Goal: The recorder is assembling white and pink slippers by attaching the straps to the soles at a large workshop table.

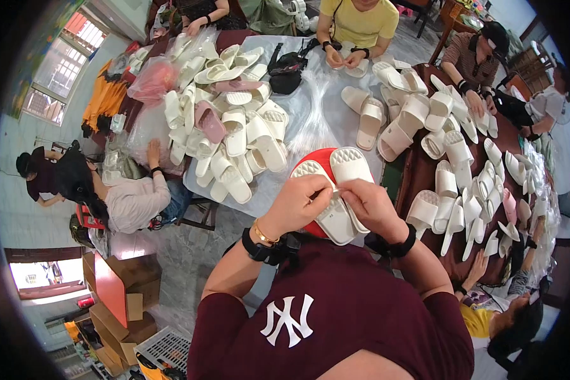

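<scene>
A pair of white slide slippers [339, 221] lies side by side, soles toward me, on a round red surface [318, 156] at the table's near edge. My left hand [303, 201] is closed in a pinch over the left slipper's strap. Beside it, my right hand [372, 204] pinches too, over the right slipper. The fingertips of both hands almost meet between the two straps. A tiny pale bit shows there, too small to name. Just beyond the slippers, a bundle of clear plastic strands or bags [316, 120] lies on the table [345, 85].
A big heap of white slippers [234, 133], with a pink slipper [209, 121] among them, stands to the left. More slippers [459, 158] cover the dark red table on the right. A black bag [287, 71] rests at the back. Several people work around the tables; cardboard boxes [130, 285] stand lower left.
</scene>
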Demonstrator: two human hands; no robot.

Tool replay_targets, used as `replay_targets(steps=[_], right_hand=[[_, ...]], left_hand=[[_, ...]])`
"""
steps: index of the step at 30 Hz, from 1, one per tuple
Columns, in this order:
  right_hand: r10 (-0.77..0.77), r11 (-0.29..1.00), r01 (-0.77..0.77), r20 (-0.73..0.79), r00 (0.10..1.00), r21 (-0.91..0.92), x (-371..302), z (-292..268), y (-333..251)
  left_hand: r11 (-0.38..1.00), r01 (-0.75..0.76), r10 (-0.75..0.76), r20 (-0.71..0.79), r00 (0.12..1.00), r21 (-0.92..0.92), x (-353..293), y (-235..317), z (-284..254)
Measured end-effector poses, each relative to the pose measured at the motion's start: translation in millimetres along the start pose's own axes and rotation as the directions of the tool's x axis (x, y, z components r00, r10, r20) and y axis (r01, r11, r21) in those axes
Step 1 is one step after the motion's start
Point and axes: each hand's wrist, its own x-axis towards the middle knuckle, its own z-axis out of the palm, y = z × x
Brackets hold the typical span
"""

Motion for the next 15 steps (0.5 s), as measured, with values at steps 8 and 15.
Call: replay_targets(steps=[8,15], right_hand=[[0.528,0.815,-0.378,0.296,0.796,-0.439,-50.9,8.8,23.5],[0.577,0.808,-0.471,0.315,0.754,-0.353,-60.5,42.1,53.1]], left_hand=[[0.958,0.274,-0.281,-0.097,0.955,-0.079,-30.7,-76.1,11.4],[0.950,0.301,-0.311,-0.311,0.898,-0.082,-41.5,-119.7,20.6]])
